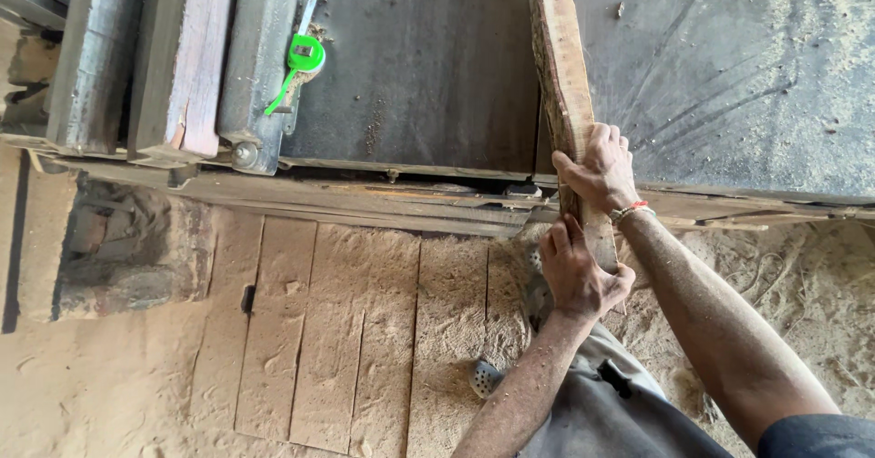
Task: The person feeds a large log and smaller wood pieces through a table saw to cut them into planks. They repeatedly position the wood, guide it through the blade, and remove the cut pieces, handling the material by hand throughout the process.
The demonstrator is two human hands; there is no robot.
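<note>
A long rough wooden plank (pixel 558 66) lies on edge across the dark metal saw table (pixel 428 66), its near end hanging over the table's front edge. My right hand (pixel 599 168) grips the plank's side just at the table edge, a beaded band on the wrist. My left hand (pixel 576 274) holds the plank's near end from below, close to my body.
A green tape measure (pixel 304 55) rests on the table next to a metal fence (pixel 257 57). Sawdust (pixel 729 66) covers the table's right part. Below lie dusty floor boards (pixel 346 330), and a grey perforated shoe (pixel 484 378) shows near my leg.
</note>
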